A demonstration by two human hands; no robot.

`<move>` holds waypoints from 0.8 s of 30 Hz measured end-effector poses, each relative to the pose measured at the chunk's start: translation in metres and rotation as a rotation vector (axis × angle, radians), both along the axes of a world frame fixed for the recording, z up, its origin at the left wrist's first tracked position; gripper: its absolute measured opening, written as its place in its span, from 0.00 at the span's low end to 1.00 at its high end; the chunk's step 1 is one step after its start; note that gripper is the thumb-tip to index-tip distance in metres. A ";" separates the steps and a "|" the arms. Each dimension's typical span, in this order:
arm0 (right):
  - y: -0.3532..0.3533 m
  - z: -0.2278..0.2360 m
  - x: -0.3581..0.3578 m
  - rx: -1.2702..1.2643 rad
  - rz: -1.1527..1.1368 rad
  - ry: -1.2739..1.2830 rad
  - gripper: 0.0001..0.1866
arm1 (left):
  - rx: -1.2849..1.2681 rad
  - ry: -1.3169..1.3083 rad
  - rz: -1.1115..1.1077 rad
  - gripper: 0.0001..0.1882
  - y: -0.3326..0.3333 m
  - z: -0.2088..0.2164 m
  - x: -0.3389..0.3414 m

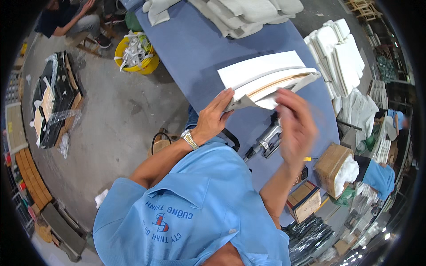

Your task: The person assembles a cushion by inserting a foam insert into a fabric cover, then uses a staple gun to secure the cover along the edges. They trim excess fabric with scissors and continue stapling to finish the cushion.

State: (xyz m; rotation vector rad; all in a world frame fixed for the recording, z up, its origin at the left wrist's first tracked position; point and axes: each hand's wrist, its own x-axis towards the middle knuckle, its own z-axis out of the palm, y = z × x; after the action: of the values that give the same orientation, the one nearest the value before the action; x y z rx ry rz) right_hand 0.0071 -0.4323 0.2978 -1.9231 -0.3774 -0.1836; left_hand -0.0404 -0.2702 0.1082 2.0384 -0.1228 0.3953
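Observation:
A curved, padded panel (257,88) stands tilted over the blue table, with white padding, a strip of bare wood along its edge and grey fabric (296,84) around it. My left hand (215,116) is closed on its left end, thumb on the near side. At the near edge, my right hand (296,124) is blurred, its curled fingertips pinching the fabric there. A flat white sheet (262,66) shows just behind the panel. Below the panel, a silver air staple gun (270,135) lies on the table between my forearms.
Grey padded pieces (248,15) lie across the blue table's (186,48) far end. White padded pieces (339,53) are stacked at right, near a cardboard box (333,166) and wooden box (305,201). At left are a yellow bucket (151,65), a wrapped black bundle (55,102) and a seated person.

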 end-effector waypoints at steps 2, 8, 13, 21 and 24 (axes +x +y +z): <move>0.008 -0.041 0.015 -0.255 0.079 0.108 0.12 | -0.006 0.029 -0.007 0.35 -0.001 0.001 -0.002; 0.004 -0.087 0.008 -0.629 0.111 0.252 0.14 | 0.001 0.013 -0.005 0.39 0.000 -0.008 -0.003; 0.012 -0.093 -0.002 -0.621 0.107 0.106 0.11 | -0.013 0.002 0.020 0.39 0.000 -0.009 0.003; -0.001 -0.122 -0.008 -0.479 0.231 -0.054 0.13 | -0.135 0.037 0.118 0.35 -0.006 -0.010 -0.005; 0.007 -0.120 -0.010 -0.360 0.117 0.125 0.16 | -0.146 0.053 0.137 0.32 -0.005 -0.006 -0.004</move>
State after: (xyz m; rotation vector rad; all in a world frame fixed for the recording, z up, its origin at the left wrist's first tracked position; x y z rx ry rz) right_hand -0.0033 -0.4253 0.1782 -2.2444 -0.4616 0.0884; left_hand -0.0444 -0.2756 0.1027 1.9166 0.0767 0.4222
